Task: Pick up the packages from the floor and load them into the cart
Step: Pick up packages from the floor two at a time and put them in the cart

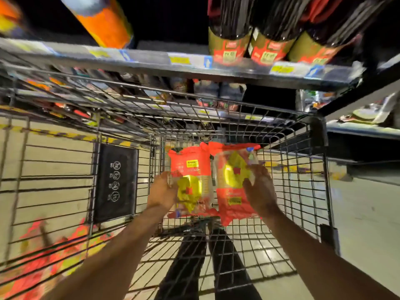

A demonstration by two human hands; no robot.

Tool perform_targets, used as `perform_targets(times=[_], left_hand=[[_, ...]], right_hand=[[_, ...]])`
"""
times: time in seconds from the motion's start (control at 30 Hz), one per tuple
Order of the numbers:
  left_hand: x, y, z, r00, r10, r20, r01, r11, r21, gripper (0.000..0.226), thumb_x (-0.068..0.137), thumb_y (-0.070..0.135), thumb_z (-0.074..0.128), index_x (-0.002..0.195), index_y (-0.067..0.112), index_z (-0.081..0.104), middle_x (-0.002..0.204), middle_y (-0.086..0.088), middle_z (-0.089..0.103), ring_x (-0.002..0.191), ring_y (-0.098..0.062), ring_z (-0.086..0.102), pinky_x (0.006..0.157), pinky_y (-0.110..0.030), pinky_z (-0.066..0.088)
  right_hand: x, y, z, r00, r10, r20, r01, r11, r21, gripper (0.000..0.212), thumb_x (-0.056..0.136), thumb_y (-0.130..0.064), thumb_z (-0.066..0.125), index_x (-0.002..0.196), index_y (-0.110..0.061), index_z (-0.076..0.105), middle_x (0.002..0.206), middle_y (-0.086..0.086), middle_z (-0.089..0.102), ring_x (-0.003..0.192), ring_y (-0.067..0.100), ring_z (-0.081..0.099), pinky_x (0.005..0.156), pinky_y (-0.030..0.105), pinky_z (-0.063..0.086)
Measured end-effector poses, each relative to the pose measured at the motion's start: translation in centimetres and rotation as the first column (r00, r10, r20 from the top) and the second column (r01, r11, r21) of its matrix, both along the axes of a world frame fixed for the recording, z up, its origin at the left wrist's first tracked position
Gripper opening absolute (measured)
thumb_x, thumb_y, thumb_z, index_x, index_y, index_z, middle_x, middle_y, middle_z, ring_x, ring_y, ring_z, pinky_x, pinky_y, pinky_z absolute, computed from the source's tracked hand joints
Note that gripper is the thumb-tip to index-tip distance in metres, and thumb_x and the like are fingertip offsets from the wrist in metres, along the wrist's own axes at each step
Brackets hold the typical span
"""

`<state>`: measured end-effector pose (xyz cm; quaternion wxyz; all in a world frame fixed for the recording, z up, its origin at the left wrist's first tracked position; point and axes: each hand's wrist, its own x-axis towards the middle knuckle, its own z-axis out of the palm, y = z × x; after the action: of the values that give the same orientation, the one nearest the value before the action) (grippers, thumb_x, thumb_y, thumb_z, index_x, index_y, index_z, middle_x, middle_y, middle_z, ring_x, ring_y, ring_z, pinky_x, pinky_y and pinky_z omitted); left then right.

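More red packages lie blurred low at the left, seen through the cart wire. Inside the basket, the left hand and right hand press two red-and-yellow packages between them, side by side. They look light, soft and crinkly, best gripped at the outer edges. Fingers lie spread and half-curled against the wrappers.

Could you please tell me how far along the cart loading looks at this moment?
Nothing looks loaded yet: the cart shows only bare wire. In hand: the left hand and right hand hold two red packages inside the basket. Left: more red packages lie blurred beyond the cart's left wall.
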<state>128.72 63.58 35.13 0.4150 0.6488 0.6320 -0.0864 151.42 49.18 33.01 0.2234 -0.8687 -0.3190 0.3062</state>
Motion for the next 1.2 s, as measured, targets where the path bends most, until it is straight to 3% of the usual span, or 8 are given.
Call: perform_targets(times=[0.17, 0.23, 0.33, 0.4, 0.5, 0.77, 0.93, 1.2], left_hand=[[-0.8, 1.3, 13.6, 0.962, -0.253, -0.106, 0.268, 0.947, 0.177, 0.037, 0.095, 0.019, 0.057, 0.133, 0.015, 0.056, 0.134, -0.01, 0.059, 0.129, -0.031, 0.053, 0.105, -0.039, 0.044], [-1.8, 1.7, 18.7, 0.943, -0.278, -0.183, 0.318, 0.913, 0.255, 0.036, 0.096, 0.027, 0.055, 0.131, 0.019, 0.051, 0.13, -0.007, 0.058, 0.126, -0.029, 0.053, 0.1, -0.04, 0.047], [-4.2, 2.3, 24.7, 0.935, -0.243, -0.258, 0.328, 0.869, 0.371, 0.044, 0.095, 0.033, 0.054, 0.136, 0.019, 0.045, 0.133, -0.005, 0.055, 0.127, -0.028, 0.053, 0.102, -0.041, 0.046], [-6.5, 2.1, 28.1, 0.941, -0.204, -0.27, 0.31, 0.838, 0.449, 0.054, 0.095, 0.033, 0.054, 0.144, 0.019, 0.039, 0.142, -0.005, 0.052, 0.133, -0.028, 0.049, 0.108, -0.042, 0.043], [-10.7, 1.3, 34.0, 0.937, -0.111, -0.333, 0.287, 0.788, 0.545, 0.059, 0.096, 0.034, 0.054, 0.149, 0.02, 0.032, 0.144, -0.005, 0.049, 0.134, -0.03, 0.048, 0.106, -0.042, 0.043], [-30.0, -8.1, 43.5, 0.921, 0.341, -0.19, -0.062, 0.608, 0.792, 0.049, 0.095, 0.036, 0.05, 0.14, 0.019, 0.046, 0.134, -0.008, 0.053, 0.123, -0.033, 0.052, 0.101, -0.045, 0.047], [-43.4, -20.8, 41.8, 0.788, 0.612, -0.065, -0.36, 0.543, 0.759, 0.062, 0.087, 0.046, 0.045, 0.145, 0.022, 0.04, 0.141, -0.007, 0.042, 0.125, -0.032, 0.05, 0.106, -0.042, 0.045], [-59.0, -41.8, 39.7, 0.551, 0.83, -0.082, -0.557, 0.439, 0.705, 0.06, 0.093, 0.027, 0.062, 0.147, 0.013, 0.04, 0.153, -0.016, 0.03, 0.139, -0.036, 0.034, 0.114, -0.041, 0.034]], right_hand=[[-2.6, 3.2, 11.5, 0.983, 0.166, 0.074, -0.177, 0.967, 0.181, 0.026, 0.09, -0.022, 0.054, 0.108, -0.01, 0.069, 0.111, 0.011, 0.068, 0.104, 0.031, 0.065, 0.09, 0.04, 0.053], [-3.4, 5.7, 16.6, 0.964, 0.237, 0.124, -0.257, 0.948, 0.185, 0.021, 0.083, -0.021, 0.055, 0.1, -0.016, 0.067, 0.099, 0.012, 0.07, 0.09, 0.034, 0.069, 0.075, 0.039, 0.058], [-5.4, 9.0, 23.4, 0.911, 0.315, 0.266, -0.384, 0.884, 0.268, 0.026, 0.079, -0.033, 0.047, 0.1, -0.029, 0.062, 0.096, 0.007, 0.071, 0.089, 0.03, 0.07, 0.082, 0.033, 0.051], [-7.0, 10.9, 27.4, 0.8, 0.433, 0.415, -0.545, 0.814, 0.202, 0.031, 0.082, -0.029, 0.051, 0.109, -0.022, 0.065, 0.102, 0.008, 0.071, 0.095, 0.032, 0.07, 0.084, 0.038, 0.052], [-10.4, 12.9, 33.7, 0.713, 0.576, 0.399, -0.637, 0.77, 0.026, 0.034, 0.091, -0.031, 0.053, 0.124, -0.025, 0.057, 0.121, 0.004, 0.062, 0.115, 0.03, 0.06, 0.09, 0.043, 0.05], [-26.5, 13.6, 43.0, 0.441, 0.657, 0.612, -0.891, 0.406, 0.206, 0.05, 0.09, -0.039, 0.065, 0.133, -0.014, 0.055, 0.129, 0.011, 0.059, 0.119, 0.032, 0.055, 0.096, 0.044, 0.048], [-41.9, 8.7, 45.3, 0.403, 0.734, 0.547, -0.903, 0.221, 0.368, 0.056, 0.09, -0.028, 0.067, 0.14, -0.013, 0.047, 0.145, 0.009, 0.038, 0.131, 0.031, 0.045, 0.105, 0.044, 0.043], [-65.1, -8.5, 42.3, 0.012, 0.883, 0.469, -0.97, -0.104, 0.221, 0.077, 0.089, -0.032, 0.062, 0.154, -0.02, 0.023, 0.154, 0.012, 0.023, 0.137, 0.036, 0.035, 0.11, 0.044, 0.038]])
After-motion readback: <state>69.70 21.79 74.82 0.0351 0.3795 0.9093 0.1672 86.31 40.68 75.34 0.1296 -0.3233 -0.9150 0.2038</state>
